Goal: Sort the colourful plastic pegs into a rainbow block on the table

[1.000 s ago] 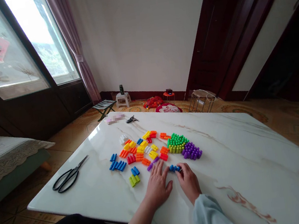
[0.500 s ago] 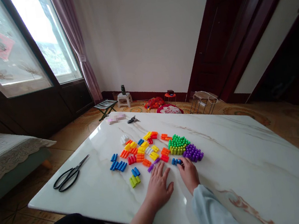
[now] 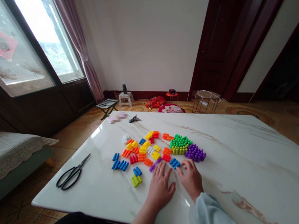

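Note:
Several small blue plastic tubes lie side by side on the marble-patterned table, between my hands. My right hand is just to the right of them, thumb and fingers apart, with nothing visible in it. My left hand rests with spread fingers on the tabletop, near a pair of purple tubes. Beyond the blue tubes stand tight clusters of green pieces, yellow-green pieces and purple pieces. To the left are scattered loose orange tubes, yellow tubes and red tubes.
Black-handled scissors lie on the left of the table, blades pointing away. Yellow-green tubes and more blue tubes lie left of my hands. A small dark tool is near the far edge.
My right hand has let go of the blue tubes, and its fingers have parted. Those tubes, earlier seen with their rounded ends up, now lie flat. My left hand has hardly moved.

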Motion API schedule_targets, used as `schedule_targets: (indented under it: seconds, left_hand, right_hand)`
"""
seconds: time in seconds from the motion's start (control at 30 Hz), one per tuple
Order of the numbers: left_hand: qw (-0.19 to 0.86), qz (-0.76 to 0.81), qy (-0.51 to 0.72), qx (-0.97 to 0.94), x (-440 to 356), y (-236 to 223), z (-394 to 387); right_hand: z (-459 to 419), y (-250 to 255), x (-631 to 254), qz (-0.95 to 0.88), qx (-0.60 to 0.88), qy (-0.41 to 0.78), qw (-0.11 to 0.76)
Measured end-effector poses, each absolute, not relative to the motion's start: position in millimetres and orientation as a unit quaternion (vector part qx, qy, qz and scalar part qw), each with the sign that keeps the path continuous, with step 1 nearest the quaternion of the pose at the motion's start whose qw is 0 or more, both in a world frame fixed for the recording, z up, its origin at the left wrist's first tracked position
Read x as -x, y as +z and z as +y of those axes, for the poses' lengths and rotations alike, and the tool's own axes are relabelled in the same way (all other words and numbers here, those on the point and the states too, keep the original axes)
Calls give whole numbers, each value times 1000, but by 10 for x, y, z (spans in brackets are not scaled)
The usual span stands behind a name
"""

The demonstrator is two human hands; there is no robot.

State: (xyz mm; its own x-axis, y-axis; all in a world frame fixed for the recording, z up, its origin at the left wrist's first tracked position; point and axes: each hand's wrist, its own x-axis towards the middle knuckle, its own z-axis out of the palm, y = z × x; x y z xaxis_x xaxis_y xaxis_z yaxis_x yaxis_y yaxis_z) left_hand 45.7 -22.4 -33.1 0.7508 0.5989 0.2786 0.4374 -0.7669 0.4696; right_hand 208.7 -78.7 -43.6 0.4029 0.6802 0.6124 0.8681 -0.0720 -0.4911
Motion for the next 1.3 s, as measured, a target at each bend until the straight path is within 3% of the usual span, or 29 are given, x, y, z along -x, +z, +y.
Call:
schedule_targets:
  seconds: [0.2, 0.73, 0.93, 1.07, 1.2, 1.3]
  left_hand:
    - [189, 285, 216, -914, -459, -342, -227]
    - [202, 283, 216, -912, -453, -328, -219]
    - [194, 285, 211, -915, -446, -309, -229]
    - [207, 282, 225, -910, -446, -334, -216]
    - [293, 270, 274, -876, -465, -325, -183]
    - [466, 269, 347, -769, -295, -198, -226]
  right_hand:
    - [-713, -480, -2079, -624, 693, -98, 349]
    - [-755, -550, -2126, -512, 726, -77, 452]
    - [-767, -536, -2109, -517, 732, -45, 442]
    - [-770, -516, -2095, -545, 730, -96, 400]
    - [-759, -504, -2069, -569, 740, -139, 330]
    - [-754, -495, -2060, -572, 743, -142, 317]
